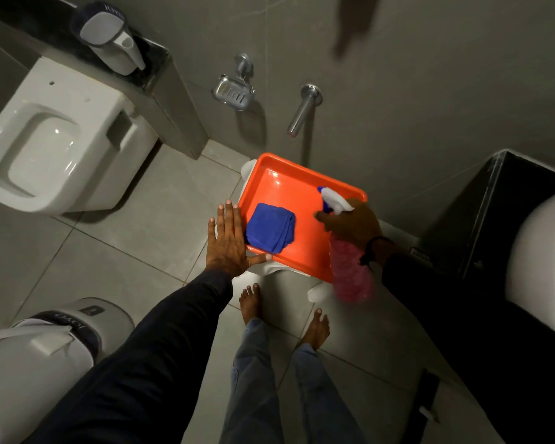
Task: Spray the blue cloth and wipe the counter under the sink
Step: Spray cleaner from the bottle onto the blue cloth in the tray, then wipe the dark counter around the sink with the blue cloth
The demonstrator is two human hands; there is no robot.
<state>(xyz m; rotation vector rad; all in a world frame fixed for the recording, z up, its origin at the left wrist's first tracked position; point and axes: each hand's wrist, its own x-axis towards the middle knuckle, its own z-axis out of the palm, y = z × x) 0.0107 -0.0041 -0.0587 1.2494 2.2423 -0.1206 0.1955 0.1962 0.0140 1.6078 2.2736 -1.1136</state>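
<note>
1. A white bucket (29,357) with a dark band stands at the lower left of a grey-tiled bathroom floor (135,225), seen from above by the person who wears the camera.
2. A white wall-hung toilet (55,149) sits at the upper left, and a white jug (109,36) rests on the dark ledge above it.
3. The left hand (226,241), in a dark sleeve, lies open with fingers spread and straight, flat against the left edge of an orange tray (305,187); its thumb runs along the tray's near rim.
4. The tray rests on a low white stool (279,267), just in front of the person's two bare feet (250,302).
5. The blue cloth (269,227), folded into a square, lies inside the tray at its left side, just beside the left hand and not held by either hand.
6. On the wall above the tray hang a chrome soap dish (233,91) and a chrome tap (302,110).
7. The right hand (353,224) is wrapped around the neck of a pink spray bottle (350,270) with a white and blue trigger head (332,201), which points over the tray towards the cloth.
8. At the far right a white basin (539,264) stands on a black counter (494,193).
</note>
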